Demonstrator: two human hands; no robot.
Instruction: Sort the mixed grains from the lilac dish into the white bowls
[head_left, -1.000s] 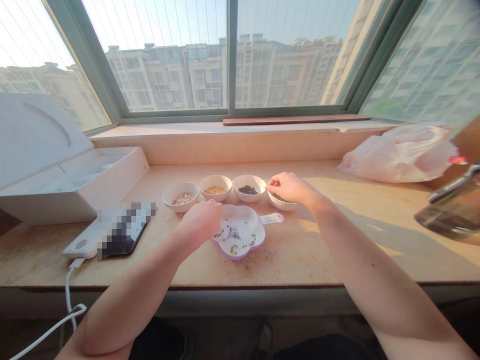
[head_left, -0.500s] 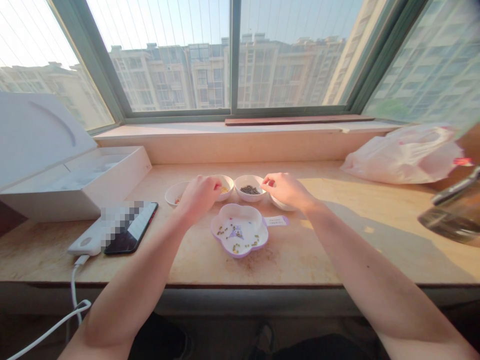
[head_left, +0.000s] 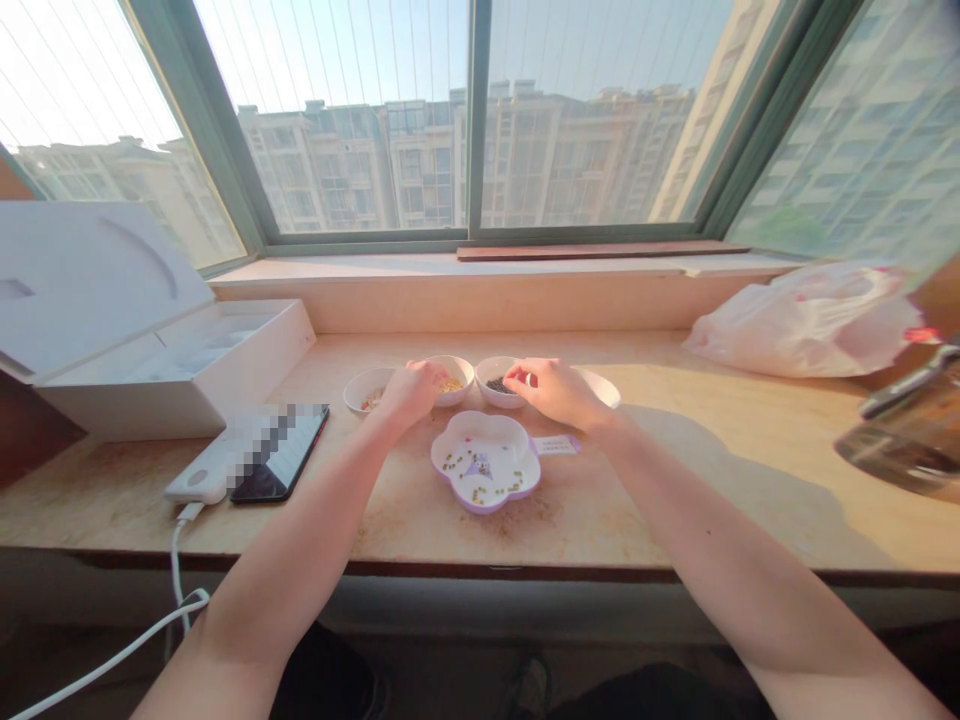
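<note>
So both hands are dipping into bowls at once. The left hand (head_left: 415,390) is at the bowl of yellow grains (head_left: 463,394), and the right hand (head_left: 553,390) has its fingertips down by the dark beans (head_left: 495,386) in the next bowl (head_left: 491,398). Fingers are curled in on both, kinda like a pinch, which makes sense for stuff that tiny. Can't tell if either one's actually got anything between the fingertips, though.

Four little white bowls stand in a row at the back. The left-end bowl (head_left: 356,392) has pale bits in it; the right-end bowl (head_left: 601,387) is mostly behind the right hand, so no clue what's inside. Separate bowls probably keep the kinds from mixing.

The purple-rimmed dish (head_left: 495,432) sits in front of them on the surface (head_left: 637,510), between the forearms, with small green beans (head_left: 517,487) scattered in it. I'd guess it's central so both hands reach it equally. Its handle (head_left: 556,445) points right. Phone (head_left: 281,468) and power bank (head_left: 191,472) are off left, likely out of elbow range.
</note>
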